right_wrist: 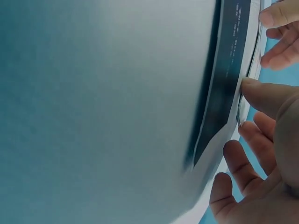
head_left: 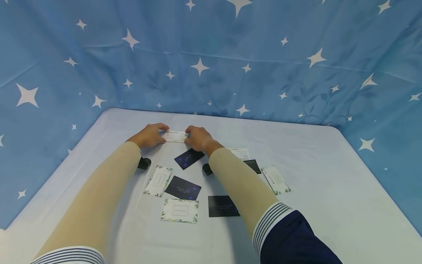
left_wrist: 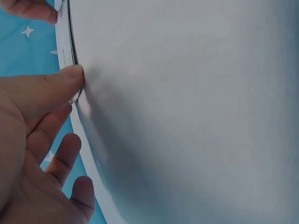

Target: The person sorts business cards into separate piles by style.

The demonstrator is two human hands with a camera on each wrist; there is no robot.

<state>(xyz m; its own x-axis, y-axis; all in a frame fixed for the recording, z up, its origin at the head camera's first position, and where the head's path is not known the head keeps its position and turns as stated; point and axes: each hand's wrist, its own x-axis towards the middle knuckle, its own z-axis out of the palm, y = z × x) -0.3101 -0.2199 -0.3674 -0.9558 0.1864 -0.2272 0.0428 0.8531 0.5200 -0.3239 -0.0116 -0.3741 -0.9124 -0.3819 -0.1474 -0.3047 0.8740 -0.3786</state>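
A white business card (head_left: 174, 136) with fine print lies flat toward the far edge of the table, a hand at each end. My left hand (head_left: 150, 135) pinches its left end between thumb and fingers. At the opposite end, my right hand (head_left: 199, 139) pinches the card in the same way. The left wrist view shows the thumb (left_wrist: 70, 79) on the card's near edge, with the other fingers spread behind. Just in front of the right hand is a dark blue card (head_left: 188, 158), which appears as a dark strip (right_wrist: 226, 70) in the right wrist view.
Leaf-bordered cards (head_left: 179, 211) and dark cards (head_left: 183, 188) lie scattered nearer on the white table (head_left: 132, 227). My right forearm partly covers a black card (head_left: 222, 206) and another white card (head_left: 240, 153). A leaf-bordered card (head_left: 276, 180) lies right of it. Behind hangs a blue star-patterned curtain (head_left: 211, 44).
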